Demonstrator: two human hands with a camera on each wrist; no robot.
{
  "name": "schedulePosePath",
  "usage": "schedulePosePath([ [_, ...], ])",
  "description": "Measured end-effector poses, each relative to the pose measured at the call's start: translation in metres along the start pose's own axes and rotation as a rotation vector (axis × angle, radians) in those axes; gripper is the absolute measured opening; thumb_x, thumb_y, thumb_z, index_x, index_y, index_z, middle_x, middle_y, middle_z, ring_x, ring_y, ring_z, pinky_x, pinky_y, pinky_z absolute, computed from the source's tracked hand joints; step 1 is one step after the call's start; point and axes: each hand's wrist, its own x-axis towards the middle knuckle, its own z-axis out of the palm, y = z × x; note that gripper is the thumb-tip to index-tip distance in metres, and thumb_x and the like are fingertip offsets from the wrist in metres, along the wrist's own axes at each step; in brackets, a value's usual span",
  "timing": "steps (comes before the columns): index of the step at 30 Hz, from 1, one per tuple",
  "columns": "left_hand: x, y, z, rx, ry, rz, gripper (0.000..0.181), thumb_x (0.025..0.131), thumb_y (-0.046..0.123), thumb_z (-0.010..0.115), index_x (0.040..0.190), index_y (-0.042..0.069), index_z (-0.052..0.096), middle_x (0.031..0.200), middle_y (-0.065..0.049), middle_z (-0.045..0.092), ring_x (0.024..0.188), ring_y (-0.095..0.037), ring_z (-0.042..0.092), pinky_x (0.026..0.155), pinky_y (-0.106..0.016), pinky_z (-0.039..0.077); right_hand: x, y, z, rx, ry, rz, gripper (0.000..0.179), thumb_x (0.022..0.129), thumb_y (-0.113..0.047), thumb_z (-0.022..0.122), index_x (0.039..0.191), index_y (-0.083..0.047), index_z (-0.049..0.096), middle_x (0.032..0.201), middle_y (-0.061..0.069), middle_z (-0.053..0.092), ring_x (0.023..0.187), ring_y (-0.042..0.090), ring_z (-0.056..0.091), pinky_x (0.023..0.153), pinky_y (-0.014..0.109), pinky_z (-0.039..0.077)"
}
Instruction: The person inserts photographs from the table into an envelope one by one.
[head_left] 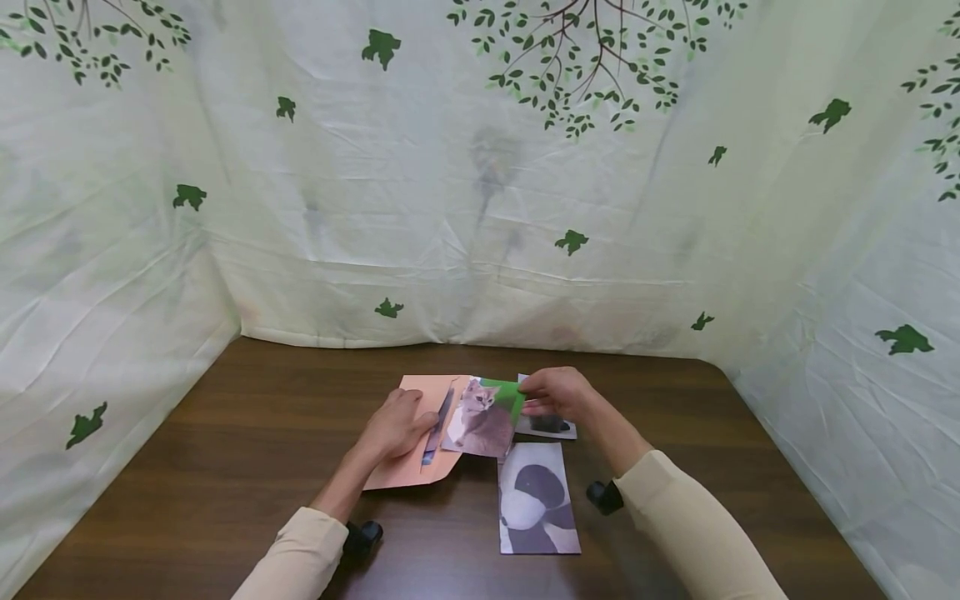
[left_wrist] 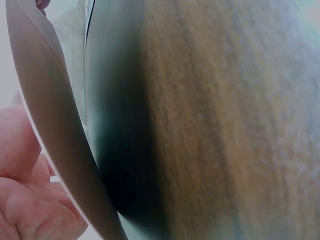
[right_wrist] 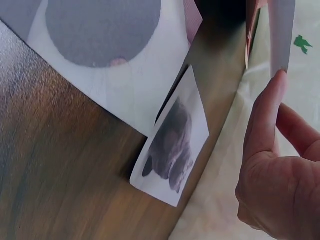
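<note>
In the head view my left hand [head_left: 393, 425] grips a peach paper envelope [head_left: 397, 475], its thumb lying over the front. Another picture card [head_left: 437, 433] shows in a slot of the envelope. My right hand [head_left: 558, 392] pinches the upper right corner of a photo [head_left: 483, 421] of a cat on a green and mauve ground. This photo overlaps the envelope's right side. From the right wrist, the photo appears nearly edge-on [right_wrist: 281, 35] between finger and thumb. The left wrist view shows the envelope [left_wrist: 55, 110] lifted off the table, with part of the hand behind it.
A grey and white picture [head_left: 536, 500] lies on the brown wooden table [head_left: 225, 500] in front of the hands. A smaller card with a dark animal picture [right_wrist: 172, 142] lies beyond it, partly under my right hand. White leaf-print cloth [head_left: 450, 208] hangs around the table.
</note>
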Motion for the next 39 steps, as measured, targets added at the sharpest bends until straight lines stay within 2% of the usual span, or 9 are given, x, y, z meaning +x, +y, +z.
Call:
schedulePosePath([
  [8, 0.0, -0.001, 0.0, 0.003, 0.008, 0.017, 0.057, 0.097, 0.029, 0.057, 0.138, -0.01, 0.051, 0.14, -0.029, 0.051, 0.133, -0.041, 0.048, 0.108, -0.054, 0.041, 0.006, 0.005, 0.009, 0.023, -0.005, 0.021, 0.015, 0.093, 0.001, 0.063, 0.104, 0.011, 0.066, 0.08, 0.009, 0.07, 0.064, 0.017, 0.071, 0.063, 0.028, 0.061],
  [17, 0.0, -0.001, 0.001, 0.006, -0.002, 0.012, 0.057, 0.098, 0.029, 0.057, 0.14, -0.01, 0.05, 0.141, -0.03, 0.05, 0.134, -0.042, 0.047, 0.11, -0.054, 0.04, 0.006, 0.004, 0.016, 0.002, 0.003, 0.043, 0.017, 0.093, -0.002, 0.066, 0.105, 0.011, 0.069, 0.079, 0.011, 0.07, 0.063, 0.017, 0.071, 0.065, 0.029, 0.061],
  [26, -0.001, 0.0, -0.001, 0.014, 0.001, 0.024, 0.056, 0.098, 0.027, 0.057, 0.139, -0.011, 0.05, 0.141, -0.03, 0.051, 0.133, -0.042, 0.048, 0.108, -0.055, 0.041, 0.007, 0.006, 0.024, -0.001, -0.037, 0.057, 0.013, 0.093, 0.0, 0.064, 0.1, 0.01, 0.07, 0.07, 0.008, 0.069, 0.059, 0.015, 0.07, 0.062, 0.026, 0.06],
  [34, -0.001, -0.001, 0.0, 0.015, 0.006, 0.03, 0.055, 0.099, 0.026, 0.057, 0.139, -0.012, 0.05, 0.14, -0.032, 0.051, 0.134, -0.043, 0.047, 0.109, -0.055, 0.041, 0.008, 0.005, 0.04, 0.009, -0.062, 0.08, 0.017, 0.093, 0.003, 0.064, 0.105, 0.014, 0.069, 0.072, 0.011, 0.069, 0.058, 0.015, 0.07, 0.059, 0.024, 0.059],
  [39, -0.001, -0.002, 0.0, 0.006, 0.009, 0.044, 0.056, 0.098, 0.026, 0.057, 0.139, -0.012, 0.05, 0.14, -0.031, 0.051, 0.134, -0.043, 0.047, 0.109, -0.055, 0.04, 0.013, 0.01, 0.046, 0.016, -0.073, 0.076, 0.012, 0.093, 0.003, 0.062, 0.098, 0.012, 0.07, 0.069, 0.01, 0.068, 0.058, 0.015, 0.069, 0.059, 0.024, 0.059],
])
